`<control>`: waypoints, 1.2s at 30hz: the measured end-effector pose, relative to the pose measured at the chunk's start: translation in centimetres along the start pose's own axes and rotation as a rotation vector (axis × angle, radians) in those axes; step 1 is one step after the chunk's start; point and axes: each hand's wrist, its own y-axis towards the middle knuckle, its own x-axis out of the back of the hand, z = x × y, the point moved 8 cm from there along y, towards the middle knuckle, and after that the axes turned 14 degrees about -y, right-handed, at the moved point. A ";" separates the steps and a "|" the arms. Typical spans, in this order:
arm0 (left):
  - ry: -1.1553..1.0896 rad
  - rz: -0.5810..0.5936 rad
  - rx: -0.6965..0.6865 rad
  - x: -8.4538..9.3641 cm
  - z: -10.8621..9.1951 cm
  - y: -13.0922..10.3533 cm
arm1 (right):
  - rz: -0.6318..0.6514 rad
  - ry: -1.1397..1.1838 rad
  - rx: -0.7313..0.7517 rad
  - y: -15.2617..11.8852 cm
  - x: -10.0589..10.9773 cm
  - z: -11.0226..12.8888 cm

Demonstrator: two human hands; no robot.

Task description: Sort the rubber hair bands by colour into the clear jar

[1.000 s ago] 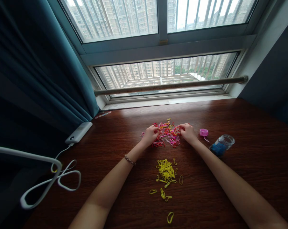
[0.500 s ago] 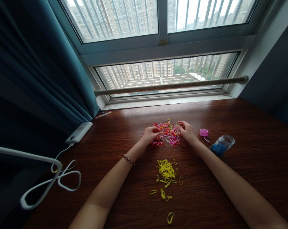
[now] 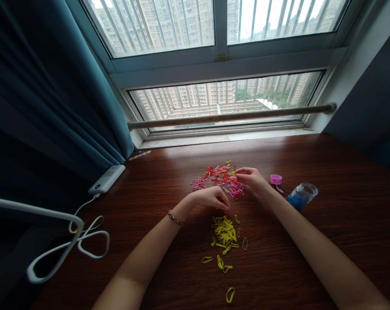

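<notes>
My left hand (image 3: 214,198) hangs just behind a heap of yellow rubber bands (image 3: 225,230), its fingers bent down and pressed together; whatever they pinch is hidden. Beyond it lies a spread pile of pink, red and a few yellow rubber bands (image 3: 219,175). My right hand (image 3: 249,177) reaches in at the right edge of that mixed pile, thumb and fingertips brought together at the bands. Anything between those fingertips is too small to make out. Several loose yellow bands, one of them a single loop (image 3: 230,295), lie nearer to me.
A clear jar (image 3: 302,196) with blue contents lies tilted right of my right forearm, near a pink lid (image 3: 276,180). On the left are a white power strip (image 3: 107,179) and its looped cable (image 3: 94,244). A blue curtain (image 3: 94,86) and a window rail (image 3: 233,116) border the brown table.
My left hand has moved from the mixed pile toward me, to the yellow heap. My right hand has shifted slightly left and nearer, over the mixed pile's right side.
</notes>
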 end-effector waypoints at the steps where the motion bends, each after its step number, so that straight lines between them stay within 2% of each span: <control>1: 0.017 -0.111 -0.020 1.4 0.2 -0.1 | 0.081 0.036 -0.008 -0.3 -0.7 0.3; 2: 0.044 -0.261 -0.045 3.2 0.4 -0.3 | 0.166 0.039 -0.007 -0.6 -1.5 0.6; 4: 0.152 -0.638 -0.084 7.2 1.0 -1.7 | 0.351 -0.046 0.016 -1.6 -3.3 1.4; 6: 0.376 -1.007 -0.099 10.2 1.4 -3.9 | 0.583 -0.172 0.044 -3.1 -5.5 1.9; 7: 0.421 -1.068 -0.100 10.9 1.9 -4.4 | 0.704 -0.230 0.054 -4.0 -6.7 2.0; 9: 0.486 -1.106 -0.110 11.7 2.8 -4.8 | 0.902 -0.316 0.055 -5.7 -8.5 2.0; 11: 0.521 -1.085 -0.119 11.9 3.5 -4.7 | 0.972 -0.341 0.038 -6.6 -9.4 1.9; 12: 0.537 -1.073 -0.122 11.8 3.8 -4.7 | 0.944 -0.337 0.035 -6.4 -9.4 1.9; 14: 0.562 -1.051 -0.123 11.7 4.1 -4.5 | 0.737 -0.319 0.063 -4.8 -8.4 2.0; 16: 0.581 -1.040 -0.123 11.6 4.2 -4.3 | 0.379 -0.343 0.143 -2.3 -5.6 2.4; 18: 0.594 -1.042 -0.126 11.5 4.3 -4.3 | -0.007 -0.462 0.245 -0.3 -2.1 2.9; 20: 0.600 -1.051 -0.130 11.5 4.2 -4.3 | -0.247 -0.703 0.337 1.2 -0.2 3.1; 22: 0.598 -1.066 -0.138 11.5 3.9 -4.5 | -0.289 -0.864 0.377 3.1 0.1 2.6; 28: 0.533 -1.136 -0.170 11.6 2.8 -5.3 | -0.223 -0.969 0.336 7.4 -1.5 0.0; 32: 0.368 -1.107 -0.203 11.5 2.7 -5.1 | -0.191 -0.977 0.323 7.8 -2.4 -0.9; 36: 0.260 -1.017 -0.266 10.9 2.3 -4.4 | -0.207 -0.920 0.313 7.2 -2.1 -0.9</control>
